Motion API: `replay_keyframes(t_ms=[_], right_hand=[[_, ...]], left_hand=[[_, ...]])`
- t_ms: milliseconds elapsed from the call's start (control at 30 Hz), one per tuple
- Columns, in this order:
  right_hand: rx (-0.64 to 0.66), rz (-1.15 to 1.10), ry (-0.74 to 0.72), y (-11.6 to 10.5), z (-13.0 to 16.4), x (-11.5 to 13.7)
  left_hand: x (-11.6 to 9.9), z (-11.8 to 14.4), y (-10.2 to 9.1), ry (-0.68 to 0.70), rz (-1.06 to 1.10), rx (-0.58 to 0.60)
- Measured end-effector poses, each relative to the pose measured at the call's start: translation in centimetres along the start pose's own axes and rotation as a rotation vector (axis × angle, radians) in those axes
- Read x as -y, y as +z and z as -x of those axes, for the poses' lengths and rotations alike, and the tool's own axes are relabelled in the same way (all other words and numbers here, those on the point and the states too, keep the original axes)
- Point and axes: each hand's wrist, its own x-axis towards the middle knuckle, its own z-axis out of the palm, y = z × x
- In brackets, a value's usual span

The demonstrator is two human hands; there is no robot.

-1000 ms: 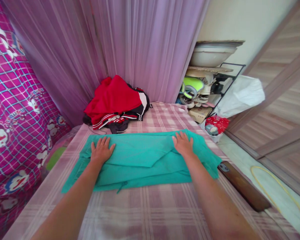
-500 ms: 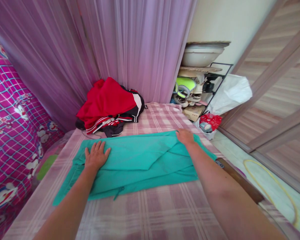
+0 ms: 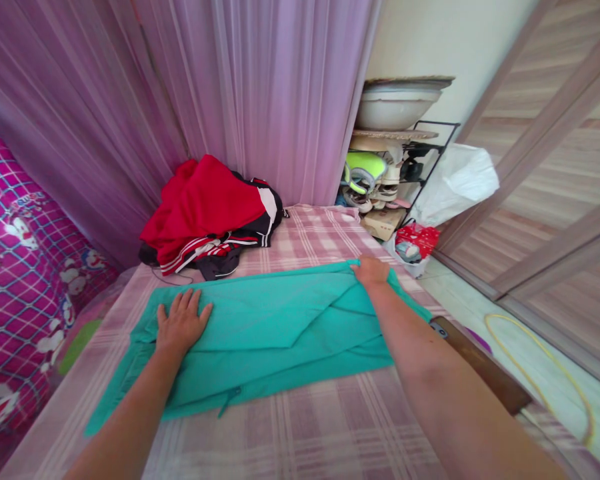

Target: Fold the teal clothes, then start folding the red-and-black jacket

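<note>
A teal garment (image 3: 280, 313) lies folded in a long, flat strip across the plaid bed cover. Gathered elastic fabric shows at its left end, a zipper pull (image 3: 230, 395) hangs at its near edge, and slanting creases cross its right half. My left hand (image 3: 183, 320) rests palm down on the left part, fingers spread. At the far edge, toward the right end, the fingers of my right hand (image 3: 371, 270) are closed on the garment's fabric. My right forearm covers part of its right end.
Red and black clothes (image 3: 205, 213) are heaped at the back left, before a purple curtain (image 3: 280, 93). A phone in a brown case (image 3: 480, 367) lies by the right edge of the plaid cover (image 3: 320, 433). A shoe rack (image 3: 430, 173) and bags stand beyond, at the back right.
The whole view has shifted slightly. My left hand stays flat on the garment and my right hand keeps its grip on the far edge, with the cloth nearly unchanged.
</note>
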Motion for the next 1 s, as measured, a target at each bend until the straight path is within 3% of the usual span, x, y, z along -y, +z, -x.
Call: replay_keyframes(t_ms=[133, 300, 367, 433, 567, 700, 800, 1000], right_hand=[[-0.091, -0.021, 0.004, 0.0, 0.4, 0.7], [-0.242, -0.156, -0.246, -0.3, 2.6, 3.5], [-0.192, -0.194, -0.397, 0.5, 4.3, 5.0], [-0.030, -0.166, -0.523, 1.6, 6.0, 6.0], [0.203, -0.073, -0.462, 2.6, 7.2, 6.2], [0.204, -0.147, -0.404, 1.0, 6.8, 7.0], [0.123, -0.238, -0.470, 0.0, 7.9, 9.2], [0.207, -0.181, -0.644, 1.2, 11.8, 12.4]], left_hand=[[-0.1, 0.0, -0.1, 0.003, 0.010, -0.004], [0.0, -0.1, 0.0, -0.001, 0.037, 0.001], [0.0, -0.1, 0.1, -0.003, 0.039, -0.004], [0.0, -0.1, 0.1, -0.003, 0.032, -0.007], [-0.1, 0.0, 0.3, 0.004, 0.030, -0.032], [0.0, 0.0, 0.5, 0.014, 0.057, -0.081], [-0.1, 0.1, 0.5, 0.008, 0.061, -0.064], [-0.4, 0.4, -0.1, 0.004, 0.066, -0.043]])
